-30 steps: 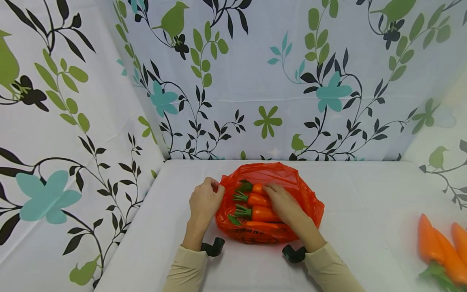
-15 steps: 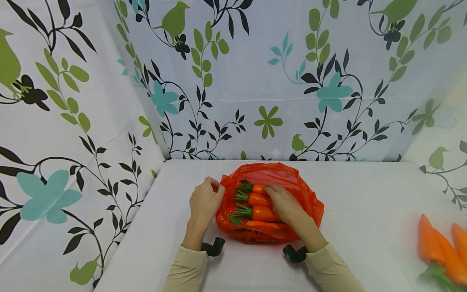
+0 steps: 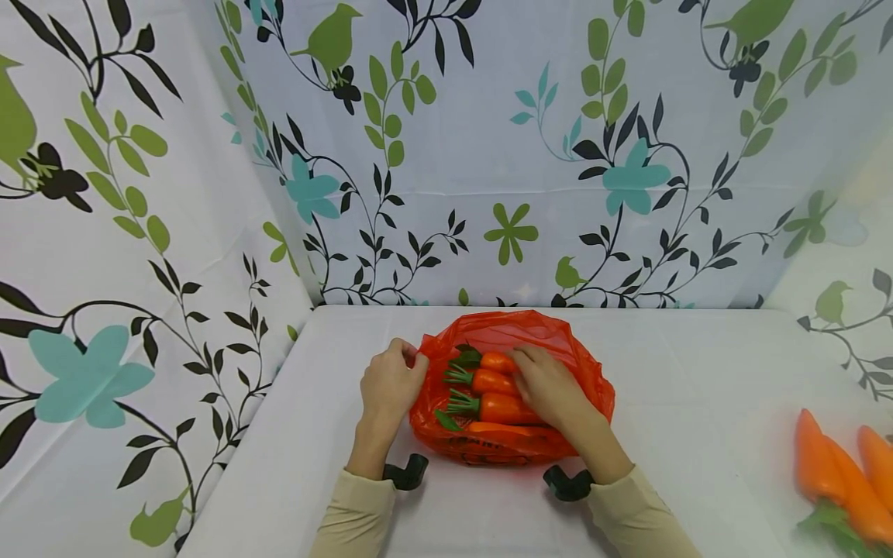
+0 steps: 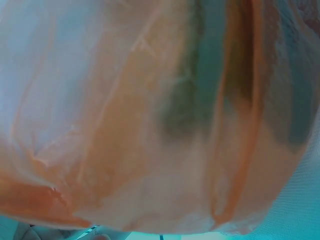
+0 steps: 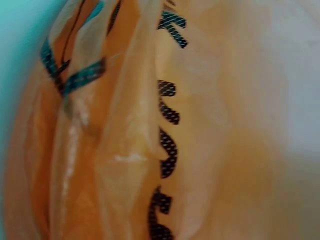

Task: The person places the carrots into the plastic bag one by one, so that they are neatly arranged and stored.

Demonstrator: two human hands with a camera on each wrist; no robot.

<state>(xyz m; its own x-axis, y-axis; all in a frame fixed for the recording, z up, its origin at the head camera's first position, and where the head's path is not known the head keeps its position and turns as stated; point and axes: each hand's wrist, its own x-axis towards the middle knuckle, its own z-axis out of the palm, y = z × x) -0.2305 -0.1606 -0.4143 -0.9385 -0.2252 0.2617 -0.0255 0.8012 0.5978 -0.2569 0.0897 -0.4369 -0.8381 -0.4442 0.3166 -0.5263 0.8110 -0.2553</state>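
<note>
A red plastic bag point(image 3: 537, 325) lies with its mouth spread on the white table, black print along its near side. Several orange toy carrots point(image 3: 504, 408) lie side by side in it, green tops to the left. The left hand point(image 3: 392, 380) pinches the bag's left rim between thumb and fingers. Over the right ends of the carrots lies the right hand point(image 3: 553, 387), its fingertips beside the farthest carrot point(image 3: 498, 362); its thumb is hidden. Both wrist views are filled by the bag's plastic point(image 4: 135, 125), with black lettering point(image 5: 168, 150) in the right one.
More orange carrots point(image 3: 847, 484) with green tops lie at the right edge, partly cut off. A cloth point(image 3: 446, 155) printed with leaves and birds hangs behind the table point(image 3: 698, 403) and along its left side. Each wrist carries a small black camera point(image 3: 406, 472).
The right hand has drawn slightly to the right, baring more of the farthest carrots. The left hand stays at the bag's rim, and the carrots hold their places.
</note>
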